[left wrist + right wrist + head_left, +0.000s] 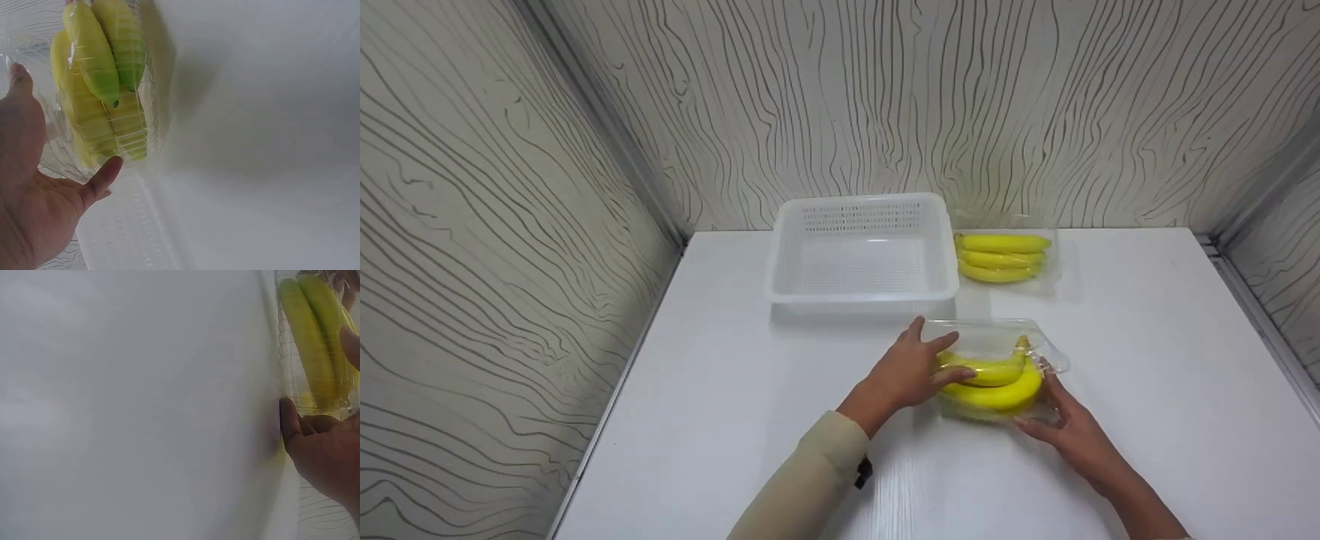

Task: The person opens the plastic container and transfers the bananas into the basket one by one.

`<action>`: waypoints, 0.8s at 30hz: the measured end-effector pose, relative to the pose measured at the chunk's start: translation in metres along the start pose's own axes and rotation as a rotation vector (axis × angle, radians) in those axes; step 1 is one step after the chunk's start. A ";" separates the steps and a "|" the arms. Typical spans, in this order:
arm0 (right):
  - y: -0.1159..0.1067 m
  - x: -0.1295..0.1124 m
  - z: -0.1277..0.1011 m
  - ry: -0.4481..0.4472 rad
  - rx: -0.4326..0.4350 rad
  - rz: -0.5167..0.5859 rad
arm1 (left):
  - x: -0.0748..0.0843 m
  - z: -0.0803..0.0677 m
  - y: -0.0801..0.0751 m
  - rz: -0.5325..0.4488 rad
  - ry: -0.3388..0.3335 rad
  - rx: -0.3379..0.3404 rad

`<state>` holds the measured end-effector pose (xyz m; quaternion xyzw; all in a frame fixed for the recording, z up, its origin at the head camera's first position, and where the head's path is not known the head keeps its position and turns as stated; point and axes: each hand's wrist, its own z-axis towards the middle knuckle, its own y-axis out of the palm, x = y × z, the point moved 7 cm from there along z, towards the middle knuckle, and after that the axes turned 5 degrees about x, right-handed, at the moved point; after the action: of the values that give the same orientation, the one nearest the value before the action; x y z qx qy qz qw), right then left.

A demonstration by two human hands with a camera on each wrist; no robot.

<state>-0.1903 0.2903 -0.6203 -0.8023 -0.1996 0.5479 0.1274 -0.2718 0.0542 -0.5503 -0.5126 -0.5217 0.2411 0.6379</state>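
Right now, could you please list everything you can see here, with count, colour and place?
near clear box: one, clear plastic with yellow bananas inside, front middle of the table, between both hands
far clear box: one, clear plastic with yellow bananas, back, right of the basket
basket: one, white, perforated, back middle
table: one, white
walls: pale, wavy dark lines, on three sides
left hand: one, beige sleeve, grip on the near clear box's left side
right hand: one, grip on its right side

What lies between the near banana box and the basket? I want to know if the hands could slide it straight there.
Nothing visible: bare table separates the box, held by both hands, from the basket. The second box sits right of the basket.
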 end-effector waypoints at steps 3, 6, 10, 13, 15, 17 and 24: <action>-0.001 0.001 0.001 -0.014 0.010 -0.031 | -0.001 0.001 -0.004 -0.028 -0.011 -0.005; -0.004 0.002 0.002 -0.030 0.024 -0.073 | 0.000 0.001 -0.009 -0.059 -0.014 -0.017; -0.005 0.001 0.003 -0.038 0.032 -0.085 | 0.002 0.002 -0.011 -0.067 -0.005 -0.034; -0.005 0.000 0.004 -0.037 0.024 -0.086 | 0.002 0.003 -0.011 -0.054 -0.007 -0.034; -0.004 0.000 0.004 -0.033 0.024 -0.087 | 0.002 0.003 -0.011 -0.052 -0.014 -0.036; -0.004 0.000 0.004 -0.027 0.017 -0.093 | 0.002 0.003 -0.011 -0.049 -0.019 -0.040; -0.006 0.000 0.005 -0.006 0.013 -0.145 | 0.002 0.004 -0.017 -0.063 -0.048 -0.056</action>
<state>-0.1960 0.2955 -0.6195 -0.7834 -0.2540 0.5409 0.1712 -0.2788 0.0518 -0.5341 -0.5076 -0.5595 0.2183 0.6178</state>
